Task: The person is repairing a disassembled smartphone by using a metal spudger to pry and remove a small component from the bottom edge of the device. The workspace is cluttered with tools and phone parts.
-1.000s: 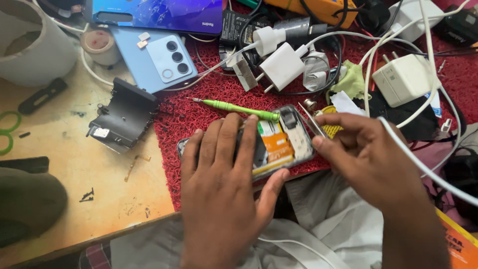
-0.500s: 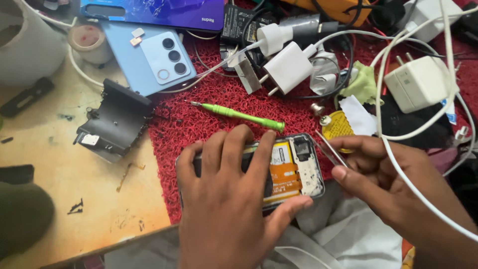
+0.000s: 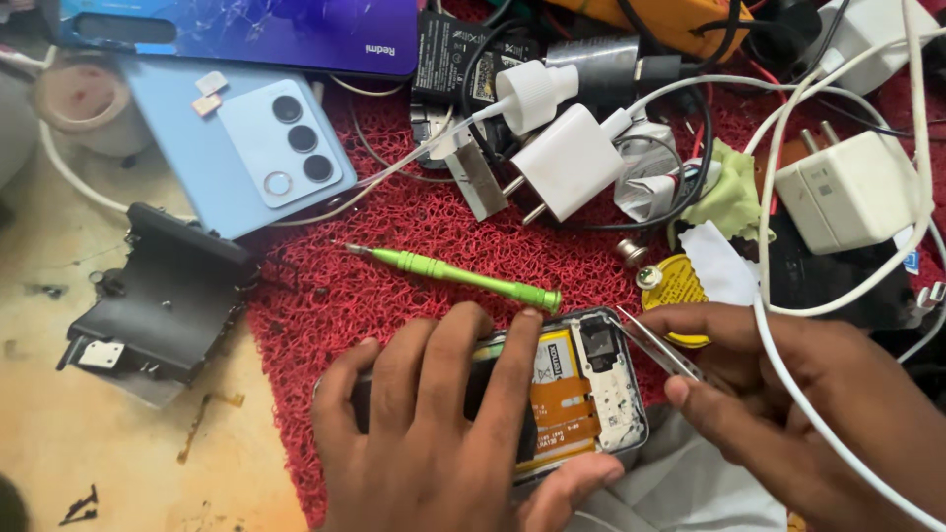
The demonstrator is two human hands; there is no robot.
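Note:
An opened phone [image 3: 591, 389] with its back cover off lies at the near edge of a red mat [image 3: 394, 296], showing a battery, an orange flex cable and a bare board. My left hand [image 3: 443, 433] lies flat over the phone's left half, fingers spread, thumb hooked under its lower edge. My right hand [image 3: 818, 394] pinches metal tweezers [image 3: 662, 350] whose tips reach the phone's top right corner. A green screwdriver [image 3: 453, 273] rests on the mat just beyond my fingers.
A light blue phone back [image 3: 236, 148] and a black plastic part [image 3: 163, 300] lie to the left on a wooden table [image 3: 89, 443]. White chargers [image 3: 572, 163] and cables [image 3: 838, 394] crowd the far and right side. A yellow round part [image 3: 675, 288] sits by my right hand.
The view has shifted closer onto the phone. My right hand has brought the tweezers' tips in to the phone's top right corner. My left hand stays pressed on the phone.

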